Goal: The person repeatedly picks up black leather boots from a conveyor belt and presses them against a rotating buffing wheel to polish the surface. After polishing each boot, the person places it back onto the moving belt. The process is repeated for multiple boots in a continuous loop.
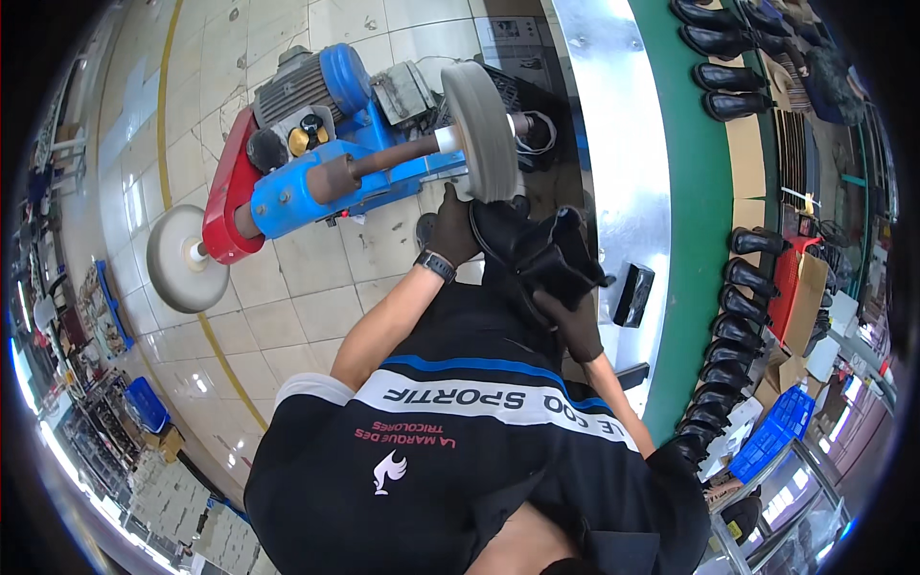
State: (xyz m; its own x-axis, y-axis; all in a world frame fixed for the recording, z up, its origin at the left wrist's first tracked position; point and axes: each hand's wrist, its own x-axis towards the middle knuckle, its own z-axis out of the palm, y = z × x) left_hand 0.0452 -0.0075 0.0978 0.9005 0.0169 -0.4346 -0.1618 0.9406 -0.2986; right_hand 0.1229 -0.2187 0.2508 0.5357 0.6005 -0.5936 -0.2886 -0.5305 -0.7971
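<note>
A black leather boot [550,261] is held between my two hands, tilted, its toe end just under the grey buffing wheel [479,132]. It seems to touch the wheel's lower edge. My left hand [454,230], in a dark glove and with a watch at the wrist, closes on the toe end. Gloved as well, my right hand [578,329] grips the boot at its nearer side, partly hidden by it. The wheel sits on the shaft of a blue polishing machine [287,196].
At the machine's left end is a second pale wheel [182,259] beside a red guard [228,187]. A metal-topped bench [628,144] runs along my right, with a black block [632,295] on it. Several black shoes [738,331] line the green surface [692,240] beyond.
</note>
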